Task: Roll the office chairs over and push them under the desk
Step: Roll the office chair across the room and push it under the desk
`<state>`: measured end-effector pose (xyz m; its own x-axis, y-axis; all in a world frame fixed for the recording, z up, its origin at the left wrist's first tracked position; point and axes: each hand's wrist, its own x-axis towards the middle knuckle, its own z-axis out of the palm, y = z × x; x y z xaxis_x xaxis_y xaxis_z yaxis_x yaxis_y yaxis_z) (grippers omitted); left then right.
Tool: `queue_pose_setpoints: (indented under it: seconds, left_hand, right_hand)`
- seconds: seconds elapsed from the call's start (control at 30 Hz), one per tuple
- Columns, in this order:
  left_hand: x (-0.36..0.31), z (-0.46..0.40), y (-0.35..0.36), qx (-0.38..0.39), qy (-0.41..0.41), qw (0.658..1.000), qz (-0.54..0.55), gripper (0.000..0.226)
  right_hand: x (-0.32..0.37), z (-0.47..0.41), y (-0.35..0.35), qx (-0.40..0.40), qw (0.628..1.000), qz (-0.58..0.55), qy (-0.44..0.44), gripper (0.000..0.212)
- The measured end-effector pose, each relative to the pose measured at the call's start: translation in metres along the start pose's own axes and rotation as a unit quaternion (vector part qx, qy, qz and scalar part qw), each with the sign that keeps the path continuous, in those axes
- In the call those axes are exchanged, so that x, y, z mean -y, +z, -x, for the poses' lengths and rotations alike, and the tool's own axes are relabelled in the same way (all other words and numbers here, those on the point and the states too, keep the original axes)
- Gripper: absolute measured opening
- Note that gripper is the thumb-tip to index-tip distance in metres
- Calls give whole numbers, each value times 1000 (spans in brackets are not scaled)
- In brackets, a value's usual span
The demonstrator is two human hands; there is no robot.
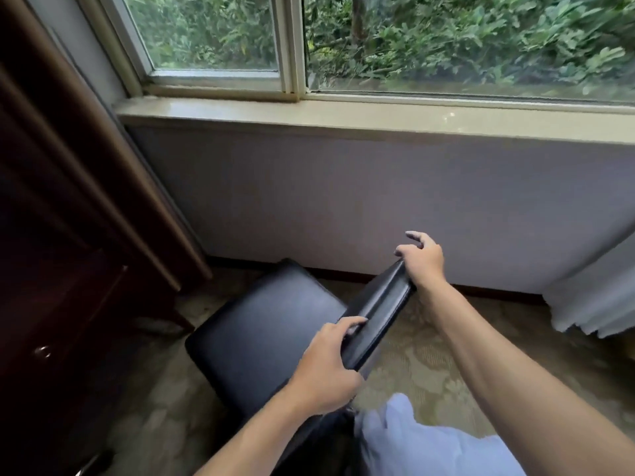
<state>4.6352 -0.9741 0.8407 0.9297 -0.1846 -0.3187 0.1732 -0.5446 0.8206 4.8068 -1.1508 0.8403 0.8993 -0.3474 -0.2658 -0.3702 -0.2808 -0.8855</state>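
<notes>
Patterned carpet; both hands on glossy black chair backrest.

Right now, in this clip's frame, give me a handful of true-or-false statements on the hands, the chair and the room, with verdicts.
1. Both hands are on the top edge of the chair's backrest. True.
2. The left hand hangs free, touching nothing. False: its fingers curl over the backrest's near end.
3. The right hand sits at the backrest's far end with some fingers lifted. True.
4. The chair's black seat has a box lying on it. False: the seat is bare.
5. The chair stands on patterned carpet below a window. True.
6. The dark wooden furniture is to the chair's right. False: it is on the left of the view.
</notes>
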Motion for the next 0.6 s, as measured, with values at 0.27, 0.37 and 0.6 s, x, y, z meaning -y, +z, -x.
queue_pose_setpoints:
  seconds: [0.27, 0.37, 0.6]
  left_hand:
    - [31, 21, -37, -7, -21, 999, 40, 82]
    - [44, 31, -54, -41, -38, 998, 18, 82]
    - [82, 61, -102, -123, -93, 988, -1, 84]
  right_hand:
    - [17, 22, 54, 9, 996, 79, -37, 23]
    - [25, 32, 81, 15, 991, 124, -45, 21]
    - [43, 59, 157, 104, 973, 178, -100, 13]
